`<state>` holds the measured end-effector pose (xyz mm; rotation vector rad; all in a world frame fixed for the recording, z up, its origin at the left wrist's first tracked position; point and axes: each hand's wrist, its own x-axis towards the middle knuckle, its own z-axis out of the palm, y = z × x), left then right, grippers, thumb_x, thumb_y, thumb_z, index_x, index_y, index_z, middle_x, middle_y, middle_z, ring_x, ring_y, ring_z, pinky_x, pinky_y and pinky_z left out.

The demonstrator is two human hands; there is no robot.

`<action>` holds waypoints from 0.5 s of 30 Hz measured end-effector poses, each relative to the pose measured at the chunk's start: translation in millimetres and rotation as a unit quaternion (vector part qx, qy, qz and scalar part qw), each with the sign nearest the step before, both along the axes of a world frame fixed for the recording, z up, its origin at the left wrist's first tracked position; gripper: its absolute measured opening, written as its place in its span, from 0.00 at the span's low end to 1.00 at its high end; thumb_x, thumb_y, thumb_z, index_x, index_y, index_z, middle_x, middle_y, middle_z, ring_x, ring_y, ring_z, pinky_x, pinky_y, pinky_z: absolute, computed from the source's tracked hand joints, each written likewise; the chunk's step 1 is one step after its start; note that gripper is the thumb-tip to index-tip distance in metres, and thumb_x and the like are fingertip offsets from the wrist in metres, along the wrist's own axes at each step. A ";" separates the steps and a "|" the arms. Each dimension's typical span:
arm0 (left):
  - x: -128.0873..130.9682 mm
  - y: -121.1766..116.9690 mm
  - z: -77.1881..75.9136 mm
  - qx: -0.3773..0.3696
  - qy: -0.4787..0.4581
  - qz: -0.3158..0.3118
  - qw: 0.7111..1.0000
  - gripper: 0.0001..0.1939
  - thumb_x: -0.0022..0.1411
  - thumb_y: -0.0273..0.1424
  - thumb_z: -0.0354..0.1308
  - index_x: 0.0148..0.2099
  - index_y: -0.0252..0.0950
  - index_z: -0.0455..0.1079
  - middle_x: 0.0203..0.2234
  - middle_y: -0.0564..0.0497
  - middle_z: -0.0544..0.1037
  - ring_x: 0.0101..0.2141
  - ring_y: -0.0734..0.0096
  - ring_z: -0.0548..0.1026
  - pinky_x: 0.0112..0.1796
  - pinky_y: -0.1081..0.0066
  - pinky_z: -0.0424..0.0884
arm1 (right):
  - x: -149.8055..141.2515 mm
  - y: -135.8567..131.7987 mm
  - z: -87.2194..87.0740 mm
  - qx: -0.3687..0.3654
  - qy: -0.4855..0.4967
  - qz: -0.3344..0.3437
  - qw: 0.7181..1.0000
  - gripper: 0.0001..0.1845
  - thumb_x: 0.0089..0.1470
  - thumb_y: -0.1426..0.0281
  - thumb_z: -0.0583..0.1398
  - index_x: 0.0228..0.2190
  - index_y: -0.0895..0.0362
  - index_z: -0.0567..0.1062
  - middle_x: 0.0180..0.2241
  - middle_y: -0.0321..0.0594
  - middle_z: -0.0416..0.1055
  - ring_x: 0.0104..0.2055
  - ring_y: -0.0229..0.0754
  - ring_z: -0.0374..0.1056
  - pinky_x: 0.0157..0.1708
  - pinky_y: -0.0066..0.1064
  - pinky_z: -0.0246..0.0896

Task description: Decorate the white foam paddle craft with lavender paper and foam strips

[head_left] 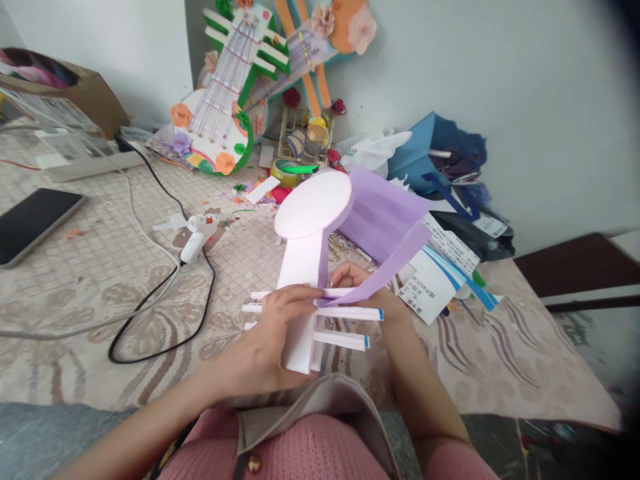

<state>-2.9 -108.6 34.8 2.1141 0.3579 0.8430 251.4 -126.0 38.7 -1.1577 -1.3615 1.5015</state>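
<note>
A white cardboard guitar-shaped model (pixel 314 203) with a round end and a straight neck is held over the table's front edge. Short white bars with blue ends (pixel 350 313) stick out across its neck. My left hand (pixel 275 327) wraps around the neck from the left, its fingers lying over the top by the bars. Purple paper (pixel 377 213) lines part of the model's side, and a long strip of it extends to the right. Behind that strip, my right hand (pixel 353 273) is closed at the paper by the neck, with curled fingers; the strip partly hides it.
A white hot glue gun (pixel 197 239) with its black cord lies left, beyond it a phone (pixel 37 223). Decorated guitar models (pixel 225 93) lean on the wall. Tape (pixel 286 172) and paper scraps lie behind; printed sheets (pixel 435 283) and bags (pixel 440 160) are right.
</note>
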 end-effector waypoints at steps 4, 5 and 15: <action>-0.3 2.3 0.2 0.016 -0.014 0.004 1.000 0.39 0.52 0.31 0.70 0.60 0.44 0.51 0.58 0.40 0.63 0.60 0.49 0.62 0.56 0.44 0.63 | -5.4 0.5 3.0 0.018 -0.002 -0.024 1.000 0.23 0.43 0.56 0.71 0.37 0.55 0.73 0.35 0.38 0.73 0.35 0.42 0.71 0.30 0.29 0.66; -0.6 3.1 0.3 0.018 -0.025 0.007 1.000 0.39 0.52 0.30 0.70 0.60 0.44 0.51 0.58 0.40 0.64 0.60 0.49 0.63 0.56 0.44 0.63 | -7.2 1.5 4.9 0.023 -0.001 -0.027 0.999 0.24 0.43 0.55 0.71 0.36 0.55 0.72 0.34 0.38 0.73 0.34 0.41 0.71 0.29 0.28 0.66; -5.6 11.4 -15.4 0.006 -0.194 0.069 0.979 0.47 0.44 0.29 0.72 0.63 0.46 0.52 0.57 0.40 0.66 0.59 0.45 0.65 0.55 0.40 0.64 | -32.3 24.1 24.5 0.064 0.056 0.026 0.996 0.24 0.47 0.56 0.70 0.37 0.53 0.65 0.24 0.27 0.67 0.18 0.29 0.62 0.18 0.21 0.61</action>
